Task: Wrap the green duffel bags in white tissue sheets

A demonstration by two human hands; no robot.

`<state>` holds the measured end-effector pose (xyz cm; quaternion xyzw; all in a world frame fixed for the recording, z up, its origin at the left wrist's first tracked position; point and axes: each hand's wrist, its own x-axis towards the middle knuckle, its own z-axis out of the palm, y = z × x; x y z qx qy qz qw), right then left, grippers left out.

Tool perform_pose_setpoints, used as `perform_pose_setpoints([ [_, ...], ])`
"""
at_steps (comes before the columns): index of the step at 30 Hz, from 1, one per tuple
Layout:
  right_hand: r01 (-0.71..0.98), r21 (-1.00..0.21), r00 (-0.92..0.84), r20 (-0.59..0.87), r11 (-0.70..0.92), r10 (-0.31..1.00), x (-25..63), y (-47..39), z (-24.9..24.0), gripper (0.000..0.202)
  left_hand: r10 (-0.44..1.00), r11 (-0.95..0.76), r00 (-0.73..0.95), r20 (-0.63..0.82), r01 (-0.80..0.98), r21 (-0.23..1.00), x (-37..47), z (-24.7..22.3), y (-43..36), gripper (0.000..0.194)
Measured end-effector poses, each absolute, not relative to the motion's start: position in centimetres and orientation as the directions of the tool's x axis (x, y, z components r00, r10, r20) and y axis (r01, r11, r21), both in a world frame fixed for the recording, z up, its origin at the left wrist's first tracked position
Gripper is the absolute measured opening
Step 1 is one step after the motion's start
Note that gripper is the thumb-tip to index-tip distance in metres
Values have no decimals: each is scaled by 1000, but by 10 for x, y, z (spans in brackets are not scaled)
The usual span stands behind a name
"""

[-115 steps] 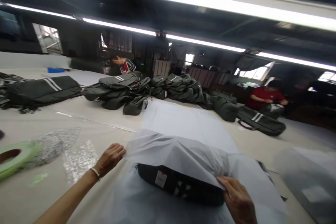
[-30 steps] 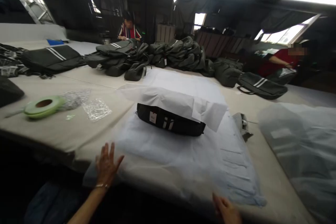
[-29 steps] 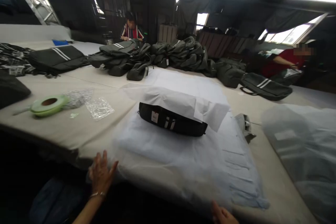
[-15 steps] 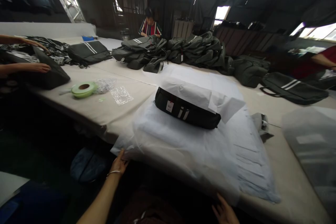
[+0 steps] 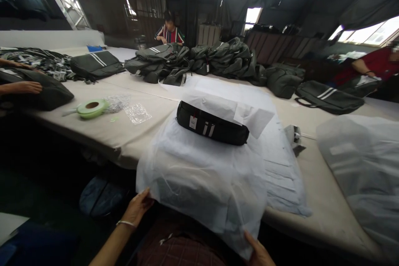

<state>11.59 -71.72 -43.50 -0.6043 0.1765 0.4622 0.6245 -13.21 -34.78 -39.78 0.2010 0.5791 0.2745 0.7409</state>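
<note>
A translucent plastic bag (image 5: 199, 193) hangs over the table's front edge, its near end toward me. My left hand (image 5: 139, 205), with a bracelet at the wrist, is closed on its left corner. At the lower right, my right hand (image 5: 257, 251) pinches the other corner. Behind lies a dark bag (image 5: 212, 126) with two pale stripes and a white tag, on top of a stack of white plastic bags (image 5: 280, 174). White paper (image 5: 212, 104) rests along the dark bag's upper side.
A green tape roll (image 5: 92, 108) and a clear plastic piece (image 5: 137, 113) lie left. Piled dark bags (image 5: 230, 56) stand behind. A wrapped bag (image 5: 358, 166) sits right, a stool (image 5: 101, 195) below left. Co-workers' hands (image 5: 26, 87) work at the left; other people stand farther back.
The plastic bag's near end has come down over the table edge toward me. My right hand has gone from spread fingers to gripping its corner. The view has shifted slightly.
</note>
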Motion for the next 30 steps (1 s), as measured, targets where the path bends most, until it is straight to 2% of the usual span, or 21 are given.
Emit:
perform_pose_setpoints([
  [2, -867, -490, 413, -812, -96, 412, 126, -727, -418, 63, 674, 739, 188, -715, -175, 651, -136, -380, -344, 8],
  [3, -865, -495, 429, -814, -80, 393, 134, -733, -410, 68, 691, 723, 192, -697, -180, 667, -137, -370, -340, 8],
  [5, -779, -618, 580, -774, -105, 255, 149, -746, -392, 81, 719, 695, 201, -665, -196, 692, -135, -350, -333, 8],
  [6, -660, -732, 711, -682, -170, 170, 155, -752, -384, 87, 727, 686, 204, -655, -210, 696, -133, -339, -330, 8],
  [7, -456, -848, 855, -502, -272, 130, 158, -757, -377, 91, 731, 682, 207, -650, -227, 695, -129, -327, -327, 8],
  [8, -167, -908, 957, -242, -384, 158, 158, -760, -370, 92, 731, 682, 212, -649, -247, 688, -125, -316, -326, 8],
  [9, 165, -871, 965, 45, -462, 258, 155, -759, -365, 90, 727, 686, 221, -650, -266, 677, -120, -303, -325, 8],
  [10, 475, -743, 865, 296, -472, 404, 149, -755, -362, 84, 722, 692, 235, -651, -282, 665, -114, -291, -325, 7],
  [11, 709, -565, 697, 469, -422, 543, 142, -748, -360, 77, 717, 696, 252, -650, -295, 654, -108, -279, -326, 7],
  [12, 850, -389, 524, 562, -355, 640, 134, -737, -359, 71, 716, 698, 269, -645, -305, 648, -102, -267, -327, 8],
  [13, 922, -242, 387, 601, -303, 700, 126, -723, -359, 67, 716, 698, 281, -639, -314, 644, -96, -255, -329, 10],
  [14, 954, -124, 289, 614, -272, 735, 120, -708, -360, 66, 716, 698, 287, -636, -322, 640, -90, -245, -331, 14],
  [16, 969, 38, 171, 611, -244, 773, 115, -678, -360, 75, 713, 700, 293, -636, -337, 630, -79, -226, -336, 22],
  [18, 966, 131, 104, 597, -225, 796, 117, -654, -357, 83, 703, 711, 305, -643, -347, 612, -68, -212, -339, 28],
  [20, 961, 171, 77, 585, -216, 807, 122, -642, -353, 84, 694, 719, 320, -646, -357, 596, -59, -202, -341, 30],
  [24, 963, 141, 98, 607, -228, 789, 137, -645, -344, 84, 681, 731, 329, -655, -358, 580, -51, -191, -338, 30],
  [30, 937, -43, 290, 652, -347, 701, 143, -647, -352, 90, 643, 765, 378, -666, -368, 529, -38, -178, -324, 32],
])
